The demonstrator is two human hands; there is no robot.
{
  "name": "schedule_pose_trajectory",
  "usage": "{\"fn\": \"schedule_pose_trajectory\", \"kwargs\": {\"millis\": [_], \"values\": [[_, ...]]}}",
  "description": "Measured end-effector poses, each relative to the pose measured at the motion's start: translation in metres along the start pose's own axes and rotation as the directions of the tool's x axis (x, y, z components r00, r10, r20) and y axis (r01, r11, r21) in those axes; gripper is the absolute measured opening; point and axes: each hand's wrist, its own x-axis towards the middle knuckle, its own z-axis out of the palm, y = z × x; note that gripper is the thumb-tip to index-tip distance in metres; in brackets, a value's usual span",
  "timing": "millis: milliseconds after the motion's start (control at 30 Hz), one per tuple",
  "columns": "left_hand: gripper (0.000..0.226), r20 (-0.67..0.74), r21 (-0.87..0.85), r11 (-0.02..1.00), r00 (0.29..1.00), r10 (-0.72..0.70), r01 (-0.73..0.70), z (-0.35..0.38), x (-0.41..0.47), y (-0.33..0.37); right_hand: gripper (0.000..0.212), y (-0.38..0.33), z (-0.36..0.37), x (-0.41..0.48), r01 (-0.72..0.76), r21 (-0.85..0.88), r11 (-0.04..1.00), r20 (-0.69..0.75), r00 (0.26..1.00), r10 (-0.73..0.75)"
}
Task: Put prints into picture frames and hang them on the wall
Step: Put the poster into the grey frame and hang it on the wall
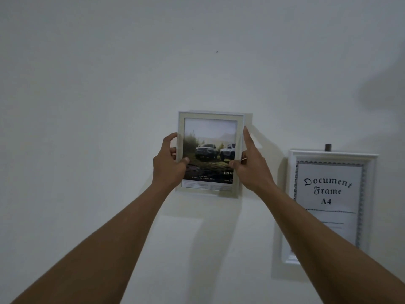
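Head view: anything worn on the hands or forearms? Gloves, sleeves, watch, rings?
Nothing worn that shows. The left hand and right hand are bare, no gloves, and no rings on the visible fingers. Both forearms are bare to the picture's bottom edge: no sleeves, watch, bands or markings.

A plain indoor room, likely a home, though nothing settles it: a bare white painted wall (109, 106), a white frame (370, 194) with a "Document Frame A4" insert on a peg (328, 147), and a small nail (217, 51).
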Motion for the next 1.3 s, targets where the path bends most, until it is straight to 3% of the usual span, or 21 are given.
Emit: {"fn": "schedule_pose_trajectory", "kwargs": {"millis": [167, 400, 633, 900, 1033, 1300], "values": [[0.071, 0.046, -0.108, 0.994, 0.999, 0.000, 0.005, -0.006, -0.003, 0.017, 0.096, -0.008, -0.014, -0.010, 0.004, 0.059, 0.998, -0.009, 1.000, -0.004], [0.087, 0.230, -0.167, 0.985, 0.973, 0.004, 0.035, -0.015, -0.041, 0.047, 0.097, -0.001, -0.057, -0.052, -0.004, 0.087, 0.996, 0.048, 0.999, 0.000], [0.080, 0.393, -0.282, 0.910, 0.902, -0.180, 0.304, 0.002, -0.137, 0.069, 0.085, 0.027, -0.105, -0.144, -0.145, 0.187, 0.972, 0.147, 0.982, 0.119], [0.077, 0.510, -0.293, 0.725, 0.743, -0.433, 0.623, 0.032, -0.287, 0.075, 0.081, 0.076, -0.148, -0.273, -0.351, 0.169, 0.921, 0.265, 0.916, 0.300], [0.076, 0.540, -0.248, 0.659, 0.666, -0.514, 0.710, 0.044, -0.351, 0.068, 0.078, 0.106, -0.151, -0.338, -0.438, 0.164, 0.884, 0.302, 0.875, 0.377], [0.069, 0.607, -0.113, 0.554, 0.499, -0.619, 0.825, 0.058, -0.448, 0.035, 0.066, 0.146, -0.145, -0.434, -0.659, 0.115, 0.743, 0.354, 0.726, 0.590]]}}
